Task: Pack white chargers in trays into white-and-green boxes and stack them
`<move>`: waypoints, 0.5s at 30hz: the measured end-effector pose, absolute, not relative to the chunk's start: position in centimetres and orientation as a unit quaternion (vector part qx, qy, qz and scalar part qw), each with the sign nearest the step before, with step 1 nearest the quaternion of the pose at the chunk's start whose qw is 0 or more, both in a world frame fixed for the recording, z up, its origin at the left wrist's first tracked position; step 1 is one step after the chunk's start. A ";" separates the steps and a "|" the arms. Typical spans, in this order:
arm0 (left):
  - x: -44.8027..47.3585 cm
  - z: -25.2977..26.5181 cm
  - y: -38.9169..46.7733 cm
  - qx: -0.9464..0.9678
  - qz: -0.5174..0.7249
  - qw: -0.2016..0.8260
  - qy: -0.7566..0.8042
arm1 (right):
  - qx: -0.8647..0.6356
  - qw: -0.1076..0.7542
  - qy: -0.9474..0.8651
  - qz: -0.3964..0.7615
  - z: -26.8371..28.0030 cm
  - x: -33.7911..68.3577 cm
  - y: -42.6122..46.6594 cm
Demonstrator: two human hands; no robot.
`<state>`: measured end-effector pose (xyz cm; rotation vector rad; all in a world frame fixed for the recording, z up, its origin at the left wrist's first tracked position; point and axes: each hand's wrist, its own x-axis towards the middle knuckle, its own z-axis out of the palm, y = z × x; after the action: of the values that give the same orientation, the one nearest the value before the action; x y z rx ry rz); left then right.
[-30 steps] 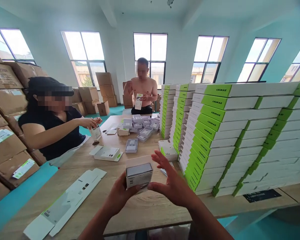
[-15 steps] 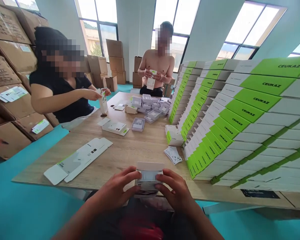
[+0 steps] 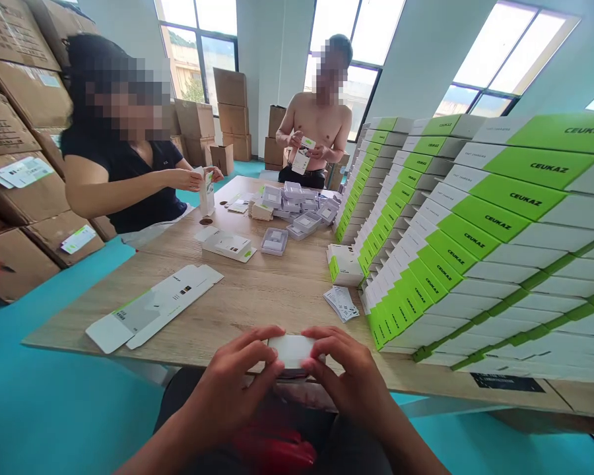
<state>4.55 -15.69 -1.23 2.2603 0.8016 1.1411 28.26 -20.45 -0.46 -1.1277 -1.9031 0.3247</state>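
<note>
At the table's near edge, a small white carton [image 3: 292,349] is gripped between my two hands with its end facing up. My left hand [image 3: 245,366] pinches its left side with thumb and fingers, and my right hand [image 3: 344,363] does the same on the right. The carton's end flap lies folded down across the opening. Most of the carton's body is hidden below its end and behind my fingers. Ahead to the right lies a small stack of printed cards [image 3: 341,303]. A flattened carton [image 3: 156,307] rests on the table to the left.
Tall stacks of green-and-white cartons [image 3: 455,244] line the right side. Clear plastic cases [image 3: 297,204] are heaped mid-table, with another carton [image 3: 228,245] nearby. Two co-workers, one at left [image 3: 123,171] and one opposite [image 3: 314,125], hold cartons. Brown boxes [image 3: 24,125] are piled at left.
The carton's end flap stood up with the inside showing; now it is folded down over the opening. My hands stay on both sides. The co-worker opposite has shifted the carton they hold.
</note>
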 end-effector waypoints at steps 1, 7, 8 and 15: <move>4.8 -1.2 -15.9 0.809 0.425 0.247 0.322 | -0.453 0.446 -0.762 0.125 -0.4 28.1 -20.4; 5.6 -1.2 -16.1 0.778 0.462 0.261 0.336 | -0.455 0.467 -0.746 0.133 -0.6 27.8 -20.0; 5.6 -1.2 -16.1 0.781 0.465 0.262 0.326 | -0.452 0.464 -0.750 0.133 -0.6 27.9 -20.0; 4.6 -1.8 -15.9 0.822 0.458 0.219 0.261 | -0.376 0.419 -0.823 0.077 -1.1 29.9 -20.4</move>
<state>4.59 -15.89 -1.85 2.2738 0.7213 1.2662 29.94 -20.42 -1.06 -0.9440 -2.0631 0.1930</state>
